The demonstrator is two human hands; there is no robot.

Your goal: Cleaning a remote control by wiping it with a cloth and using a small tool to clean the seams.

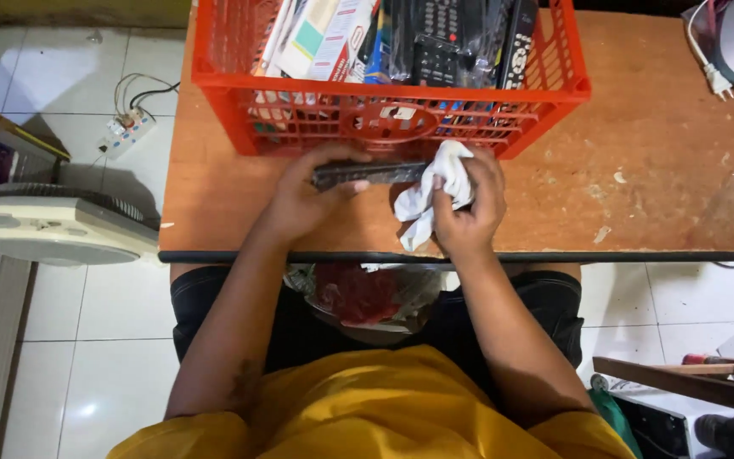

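My left hand [303, 200] grips a long black remote control [367, 173], holding it level just above the wooden table [656, 170]. My right hand [469, 204] clutches a crumpled white cloth [435, 191] pressed against the remote's right end. Both hands hover near the table's front edge, just in front of a red plastic crate [384, 110].
The crate holds several black remotes [452, 38] and paper packets [316, 38]. A white plug and cable [711, 72] lie at the table's far right. A plastic bag [367, 293] rests in my lap. On the tiled floor at left are a power strip [129, 127] and a fan [44, 225].
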